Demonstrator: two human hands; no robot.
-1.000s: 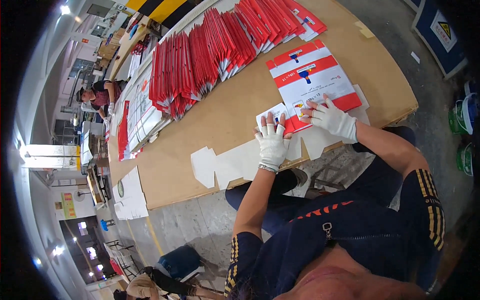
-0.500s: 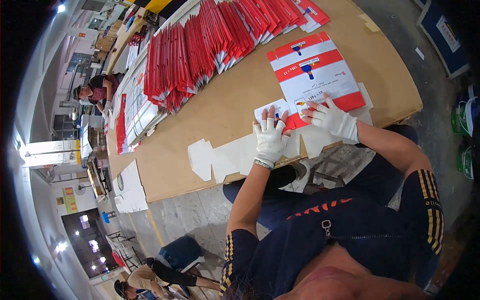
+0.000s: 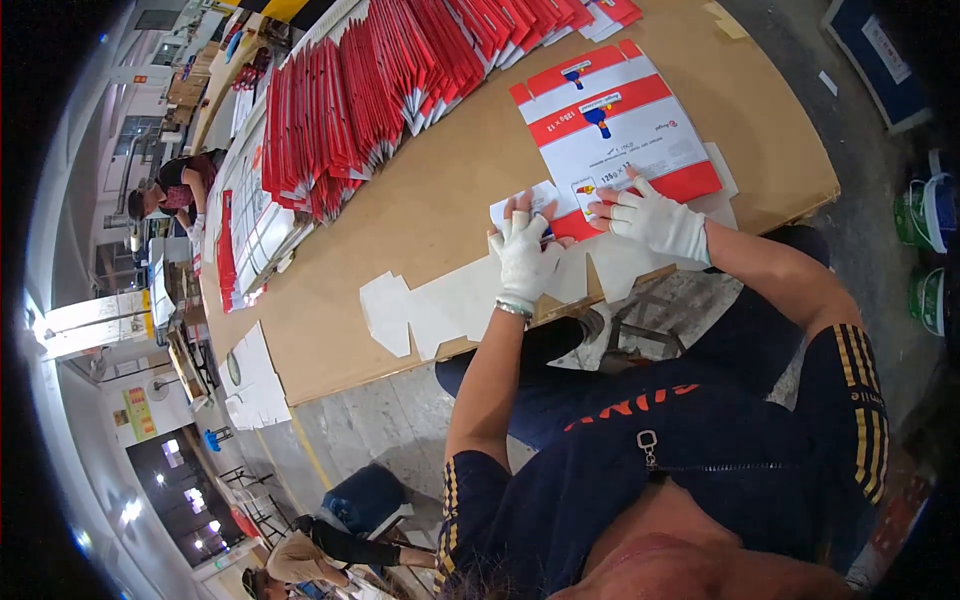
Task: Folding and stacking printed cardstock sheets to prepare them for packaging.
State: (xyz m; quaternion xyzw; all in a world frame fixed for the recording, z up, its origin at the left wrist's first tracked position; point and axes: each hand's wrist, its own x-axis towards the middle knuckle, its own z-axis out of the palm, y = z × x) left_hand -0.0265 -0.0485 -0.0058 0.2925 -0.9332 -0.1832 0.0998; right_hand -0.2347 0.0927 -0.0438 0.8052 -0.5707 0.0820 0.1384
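A flat red and white carton [image 3: 655, 128] with blue pictures lies before me, close to the table's near edge. My left hand [image 3: 524, 252], in a white fingerless glove, rests on the carton's small white flap [image 3: 543, 196] with its fingers spread. On the carton's near red and white part lies my right hand [image 3: 655, 222], gloved the same way, fingers stretched out flat. Neither hand grips anything. Under the near side of the carton, a plain pale cardboard strip [image 3: 450, 310] with cut-out flaps runs along the table edge.
A long row of folded red and white cartons [image 3: 350, 110] leans across the table's far side. More flat cartons [image 3: 265, 240] lie at the left. The brown tabletop [image 3: 320, 350] ends just before my body. Co-workers [image 3: 180, 190] are at the far left and lower left [image 3: 300, 560]. Green and white buckets [image 3: 925, 215] stand right.
The view has shifted slightly, so the table and carton sit a little further left. Both hands stay on the carton in nearly the same pose.
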